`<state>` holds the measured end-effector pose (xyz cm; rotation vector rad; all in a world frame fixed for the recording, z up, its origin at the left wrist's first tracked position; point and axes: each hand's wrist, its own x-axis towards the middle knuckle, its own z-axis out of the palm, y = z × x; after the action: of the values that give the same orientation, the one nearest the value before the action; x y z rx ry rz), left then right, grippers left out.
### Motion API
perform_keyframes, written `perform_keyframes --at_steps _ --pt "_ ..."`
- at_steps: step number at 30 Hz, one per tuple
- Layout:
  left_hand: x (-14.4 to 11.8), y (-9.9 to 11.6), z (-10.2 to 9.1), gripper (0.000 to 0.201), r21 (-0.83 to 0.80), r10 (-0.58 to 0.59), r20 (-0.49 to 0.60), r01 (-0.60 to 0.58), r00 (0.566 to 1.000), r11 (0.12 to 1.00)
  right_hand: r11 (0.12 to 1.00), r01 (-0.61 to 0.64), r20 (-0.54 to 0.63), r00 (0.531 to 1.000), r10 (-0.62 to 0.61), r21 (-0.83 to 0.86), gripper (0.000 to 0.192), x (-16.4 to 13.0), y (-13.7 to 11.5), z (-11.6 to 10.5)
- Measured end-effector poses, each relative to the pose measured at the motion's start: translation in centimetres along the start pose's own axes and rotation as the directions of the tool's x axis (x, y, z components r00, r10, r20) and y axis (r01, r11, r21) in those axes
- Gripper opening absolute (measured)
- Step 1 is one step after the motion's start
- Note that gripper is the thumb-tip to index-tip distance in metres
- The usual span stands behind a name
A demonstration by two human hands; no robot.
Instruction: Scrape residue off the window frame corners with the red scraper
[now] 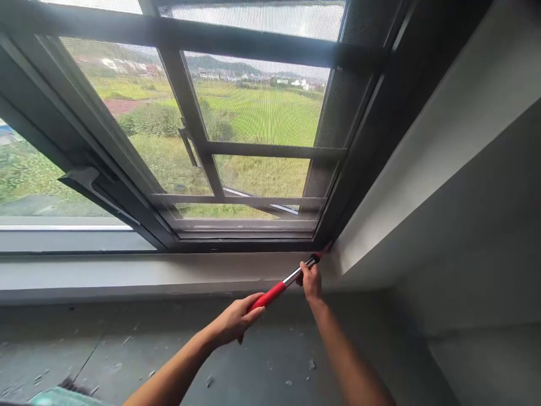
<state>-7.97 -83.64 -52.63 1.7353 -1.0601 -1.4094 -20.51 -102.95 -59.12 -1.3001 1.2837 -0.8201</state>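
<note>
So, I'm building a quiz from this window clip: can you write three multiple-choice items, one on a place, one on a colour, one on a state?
1. Where does the pole's far tip reach?
A. the sill's right corner
B. the window handle
C. the floor

2. What colour is the grip under the left hand?
A. blue
B. red
C. yellow

3. How is the pole held?
A. one hand
B. lying loose
C. both hands

A: the pole ends at the sill corner by the wall.
B: the left hand wraps a red sleeve.
C: the right hand grips it too.
</note>
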Motion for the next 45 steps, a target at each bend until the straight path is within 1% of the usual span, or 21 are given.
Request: perform_keyframes --at_steps 2,8,11,15,18,20,23,27,33,36,41,45 --pt "-0.1 0.0 -0.1 0.05 0.015 0.011 0.001 -0.011 1.0 1.0 1.0 -0.001 -0.009 1.0 0.001 0.007 0.027 -0.1 0.0 0.2" --pt "-0.5 -0.2 -0.2 0.05 0.009 -0.013 0.002 0.013 1.0 1.0 1.0 -0.018 -0.006 1.0 0.018 -0.011 0.026 -0.1 0.5 0.6" --pt "-0.4 -0.4 -0.1 0.05 -0.003 -0.014 0.008 0.014 1.0 1.0 0.999 -0.01 -0.068 0.998 0.008 -0.041 0.023 0.0 0.8 0.8" --pt "-0.1 -1.1 0.4 0.048 -0.081 -0.004 0.017 0.005 1.0 0.997 0.996 0.018 -0.138 0.99 -0.03 -0.087 0.021 0.1 1.0 0.8" --pt "-0.2 -1.1 0.7 0.048 -0.158 0.0 0.063 0.01 0.998 0.987 0.993 0.035 -0.154 0.987 -0.053 -0.115 0.022 0.2 1.1 0.6" --pt "-0.4 -0.8 0.7 0.045 -0.178 0.023 0.087 -0.007 0.996 0.984 0.992 0.036 -0.152 0.987 -0.054 -0.12 0.022 0.2 1.1 0.5" --pt "-0.8 -0.5 0.3 0.045 -0.147 0.014 0.063 -0.004 0.998 0.989 0.994 0.03 -0.114 0.993 -0.042 -0.103 0.022 0.0 1.2 0.8" --pt "-0.9 -0.7 -0.4 0.05 -0.082 -0.011 0.03 0.014 0.999 0.997 0.998 0.024 -0.069 0.997 -0.028 -0.06 0.022 -0.3 1.4 1.5" --pt "-0.5 -1.1 -0.7 0.047 -0.005 -0.014 0.03 0.014 0.999 1.0 0.999 0.023 -0.109 0.994 -0.027 -0.038 0.019 -0.3 1.2 1.7" --pt "-0.8 -1.2 -1.2 0.047 -0.002 -0.024 0.022 0.024 0.999 1.0 0.999 0.023 -0.124 0.992 -0.027 -0.031 0.018 -0.8 0.8 2.3" --pt "-1.1 -1.2 -2.6 0.049 0.006 -0.042 0.02 0.042 0.999 0.999 1.0 0.007 -0.062 0.998 -0.006 0.012 0.02 -1.5 0.5 3.5" --pt "-0.8 -1.4 -2.6 0.046 0.078 -0.02 0.03 0.018 0.999 0.997 1.0 -0.011 -0.044 0.999 0.012 0.027 0.022 -1.1 1.1 3.2"
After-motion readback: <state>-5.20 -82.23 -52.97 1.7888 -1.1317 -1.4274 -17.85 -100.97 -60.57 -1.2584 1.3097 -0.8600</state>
